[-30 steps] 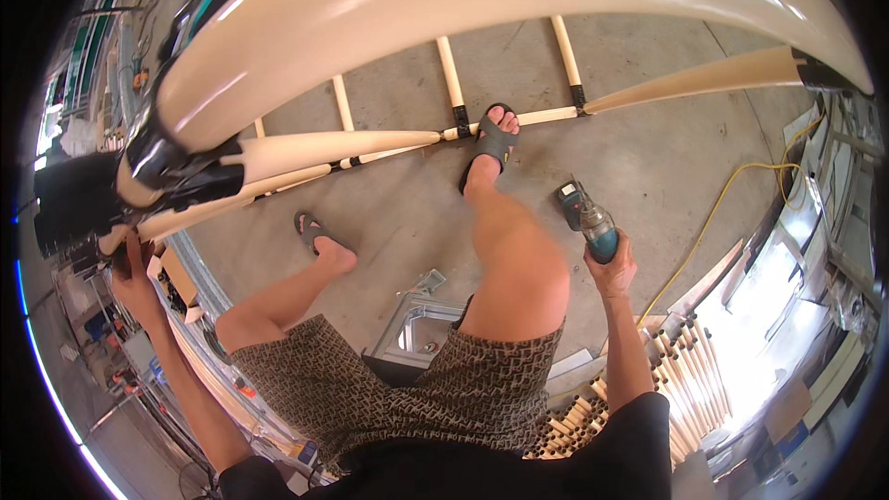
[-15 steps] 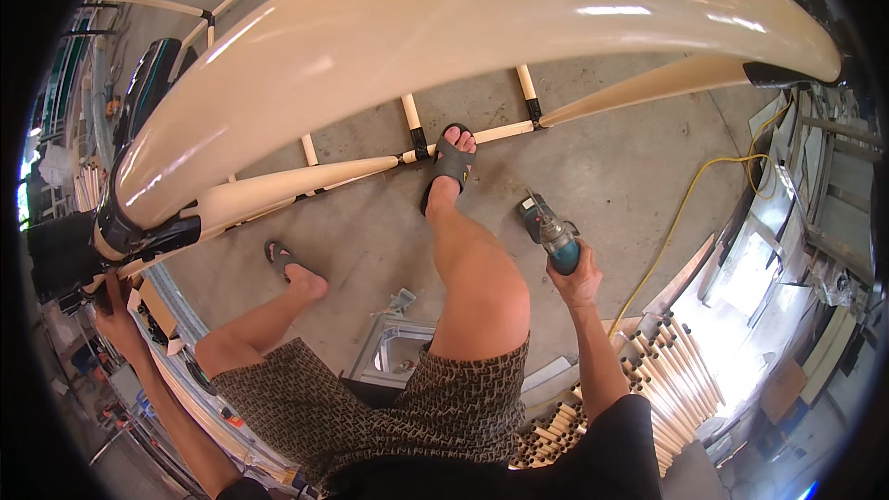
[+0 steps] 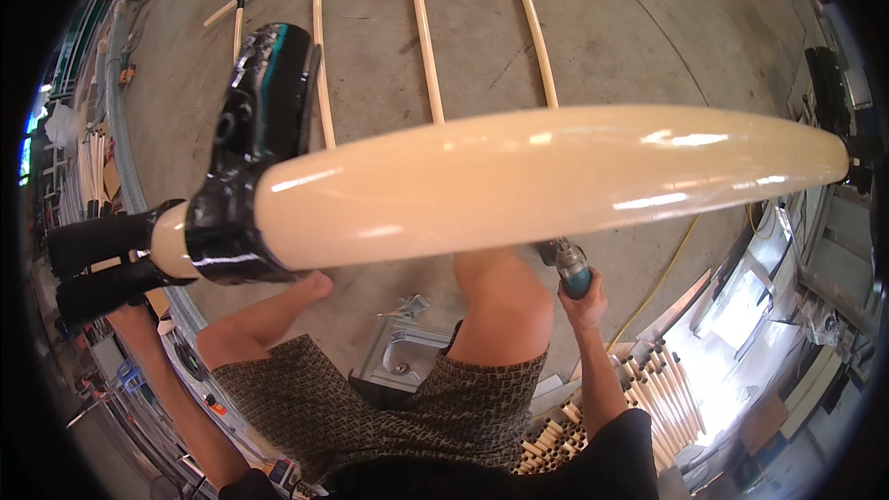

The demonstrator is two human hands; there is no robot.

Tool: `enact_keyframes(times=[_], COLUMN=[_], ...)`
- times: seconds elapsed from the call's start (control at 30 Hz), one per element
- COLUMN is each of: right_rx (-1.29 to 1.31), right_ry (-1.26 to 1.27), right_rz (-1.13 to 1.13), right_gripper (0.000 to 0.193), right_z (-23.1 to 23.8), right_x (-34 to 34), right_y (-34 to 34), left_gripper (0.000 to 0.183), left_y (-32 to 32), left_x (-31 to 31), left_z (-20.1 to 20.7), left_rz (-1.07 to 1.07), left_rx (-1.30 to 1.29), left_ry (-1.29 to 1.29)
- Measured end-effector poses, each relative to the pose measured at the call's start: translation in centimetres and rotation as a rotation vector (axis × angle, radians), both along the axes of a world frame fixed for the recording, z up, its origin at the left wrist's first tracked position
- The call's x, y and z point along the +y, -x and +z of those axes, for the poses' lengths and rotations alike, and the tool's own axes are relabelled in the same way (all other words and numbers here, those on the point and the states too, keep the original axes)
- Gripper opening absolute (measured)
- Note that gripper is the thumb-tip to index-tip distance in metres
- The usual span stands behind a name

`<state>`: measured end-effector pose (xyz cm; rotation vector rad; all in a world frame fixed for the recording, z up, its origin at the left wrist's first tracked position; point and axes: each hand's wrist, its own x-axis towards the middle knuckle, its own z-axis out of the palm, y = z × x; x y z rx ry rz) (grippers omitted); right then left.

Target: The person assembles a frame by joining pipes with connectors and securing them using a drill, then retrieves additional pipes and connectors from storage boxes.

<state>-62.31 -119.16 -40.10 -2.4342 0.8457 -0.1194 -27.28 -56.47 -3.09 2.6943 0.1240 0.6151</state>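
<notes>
A thick cream pipe (image 3: 556, 185) crosses the view close in front of me, part of a pipe frame. At its left end sit black joints (image 3: 227, 213), one with a short stub pointing up. My left hand (image 3: 134, 317) is at the black-ended part at the far left, closed on the frame from below; its fingers are mostly hidden behind the black pieces. My right hand (image 3: 583, 304) is closed round a teal and grey power drill (image 3: 572, 270), held beside my right knee. The drill's front end is partly hidden behind the pipe.
More cream pipes (image 3: 426, 32) run across the concrete floor (image 3: 630, 46) ahead. Many black-ended pipes (image 3: 662, 389) are stacked at lower right, beside a yellow cord (image 3: 662, 282). A grey metal-framed piece (image 3: 403, 352) lies between my legs. Shelving with stock lines the left.
The thick pipe has swung down and nearer, now hiding my feet and the lower frame. Its left joint's stub has turned upward into view. The drill stays in my right hand, shifted slightly.
</notes>
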Motion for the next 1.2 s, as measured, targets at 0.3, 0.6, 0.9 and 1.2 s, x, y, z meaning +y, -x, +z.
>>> enact_keyframes(times=[0.3,0.6,0.9,1.2], right_rx=[-0.048,0.1,0.104,0.026], right_ry=[0.118,-0.045,-0.122,-0.108], right_rz=[0.098,0.017,-0.025,-0.156], right_gripper=[0.07,0.09,0.078,0.07], right_z=[0.0,-2.2,1.9,-1.2], right_x=[-0.3,-1.0,-0.5,0.4], right_y=[2.1,3.3,0.0,1.4], left_gripper=[0.041,0.042,0.042,0.043], left_y=[-0.5,0.2,2.2,3.4], left_x=[1.6,-1.0,-1.5,-1.8], left_z=[-0.8,-0.7,-0.3,1.0], left_rz=[0.105,0.166,0.222,0.217], left_rx=[0.008,0.04,0.058,0.072], left_ry=[0.112,0.185,0.192,0.18])
